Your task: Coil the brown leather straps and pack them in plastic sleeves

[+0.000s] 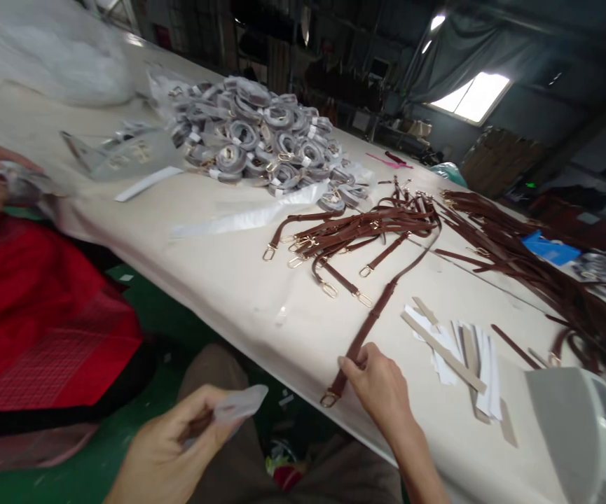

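Leather strap (368,325) runs away from the pinching right hand (379,388); left hand (169,448) pinches a plastic sleeve (240,403) (off the table (218,273)).

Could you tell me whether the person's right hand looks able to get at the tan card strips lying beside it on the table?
Probably yes. The right hand is on the brown leather strap, and the tan card strips lie just to its right, with no object visibly standing between them.
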`<state>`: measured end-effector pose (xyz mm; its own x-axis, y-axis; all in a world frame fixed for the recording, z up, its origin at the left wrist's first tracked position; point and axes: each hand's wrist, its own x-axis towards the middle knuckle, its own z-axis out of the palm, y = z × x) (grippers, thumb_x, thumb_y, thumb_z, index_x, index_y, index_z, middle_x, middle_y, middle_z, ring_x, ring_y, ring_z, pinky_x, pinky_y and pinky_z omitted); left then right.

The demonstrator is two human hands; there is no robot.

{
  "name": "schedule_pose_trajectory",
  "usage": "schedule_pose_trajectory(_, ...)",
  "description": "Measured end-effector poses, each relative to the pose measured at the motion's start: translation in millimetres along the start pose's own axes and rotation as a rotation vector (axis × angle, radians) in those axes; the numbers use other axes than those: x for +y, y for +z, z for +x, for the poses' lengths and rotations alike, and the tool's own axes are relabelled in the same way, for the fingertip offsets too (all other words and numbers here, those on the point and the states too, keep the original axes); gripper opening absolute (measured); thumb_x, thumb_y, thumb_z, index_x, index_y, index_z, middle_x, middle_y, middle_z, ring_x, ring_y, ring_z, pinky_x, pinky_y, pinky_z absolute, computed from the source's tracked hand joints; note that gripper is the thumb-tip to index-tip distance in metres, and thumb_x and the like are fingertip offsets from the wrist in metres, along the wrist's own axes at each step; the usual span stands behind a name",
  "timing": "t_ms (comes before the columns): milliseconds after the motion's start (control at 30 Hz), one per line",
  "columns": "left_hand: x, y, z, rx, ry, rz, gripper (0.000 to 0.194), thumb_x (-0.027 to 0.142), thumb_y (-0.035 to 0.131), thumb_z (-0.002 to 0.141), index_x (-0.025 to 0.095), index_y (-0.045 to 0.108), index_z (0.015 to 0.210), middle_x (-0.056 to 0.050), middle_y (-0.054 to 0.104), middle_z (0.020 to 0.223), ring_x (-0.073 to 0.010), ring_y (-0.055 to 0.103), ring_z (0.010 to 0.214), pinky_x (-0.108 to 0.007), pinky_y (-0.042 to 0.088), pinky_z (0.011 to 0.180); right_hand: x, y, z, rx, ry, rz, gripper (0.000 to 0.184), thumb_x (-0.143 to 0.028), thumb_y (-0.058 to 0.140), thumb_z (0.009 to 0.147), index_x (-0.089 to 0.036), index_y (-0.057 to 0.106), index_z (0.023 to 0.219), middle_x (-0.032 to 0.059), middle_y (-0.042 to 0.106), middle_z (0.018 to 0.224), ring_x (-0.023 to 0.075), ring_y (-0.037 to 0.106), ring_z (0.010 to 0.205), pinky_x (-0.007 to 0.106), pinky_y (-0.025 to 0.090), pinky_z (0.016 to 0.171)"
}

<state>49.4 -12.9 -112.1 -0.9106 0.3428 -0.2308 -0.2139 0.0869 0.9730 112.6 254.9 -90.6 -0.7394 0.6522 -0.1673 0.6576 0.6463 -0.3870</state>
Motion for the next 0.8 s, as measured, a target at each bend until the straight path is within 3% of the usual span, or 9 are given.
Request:
schedule_pose_trajectory(100,15.3,4.0,-4.3,-0.046,0.038,0.098,0.025,0.043,0.079,0.075,0.019,0.075,0.076,-0.005,0.075,0.077,-0.0189,0.068,0.074,-0.016,0.05,0.065,3.0,-1.6,-2.1,-0.057,-0.043,0.198,0.028,-0.037,0.056,0.088,-0.023,0.044,0.067,0.0031,0.063,0.06,0.0228,0.059,0.062,0.031,0.035,0.059)
schedule_pose_trajectory(233,16.5,6.0,-8.1,-0.057,0.007,0.091,0.028,0.043,0.076,0.076,0.016,0.071,0.074,-0.006,0.072,0.074,-0.0182,0.065,0.071,-0.019,0.048,0.064,-1.3,-21.9,-14.3,-0.23,-0.081,0.944,0.038,-0.053,0.067,0.084,-0.021,0.048,0.074,0.0047,0.068,0.059,0.0192,0.063,0.054,0.027,0.048,0.052)
schedule_pose_trajectory(333,13.5,7.1,-8.8,-0.077,-0.021,0.065,0.029,0.042,0.076,0.076,0.014,0.068,0.073,-0.004,0.068,0.069,-0.0159,0.061,0.067,-0.019,0.045,0.06,-13.6,-46.4,-25.9,-0.227,-0.111,1.246,0.037,-0.046,0.077,0.08,-0.02,0.05,0.077,0.0023,0.067,0.056,0.0184,0.066,0.05,0.023,0.052,0.047)
schedule_pose_trajectory(533,16.9,11.5,-8.7,-0.11,-0.017,0.025,0.026,0.038,0.075,0.076,0.014,0.067,0.072,-0.001,0.064,0.065,-0.0132,0.055,0.062,-0.018,0.041,0.057,-50.2,-73.2,-40.3,-0.179,-0.233,1.432,0.028,-0.033,0.08,0.08,-0.019,0.056,0.077,-0.0009,0.064,0.057,0.0133,0.061,0.043,0.022,0.054,0.042)
schedule_pose_trajectory(800,23.8,13.4,-14.9,-0.167,0.009,0.067,0.02,0.033,0.075,0.075,0.016,0.069,0.068,-0.001,0.066,0.063,-0.0134,0.055,0.058,-0.019,0.041,0.056,-78.9,-62.1,-42.0,-0.295,-0.296,1.474,0.031,-0.033,0.078,0.082,-0.02,0.051,0.079,-0.0043,0.063,0.056,0.0144,0.064,0.042,0.02,0.054,0.042)
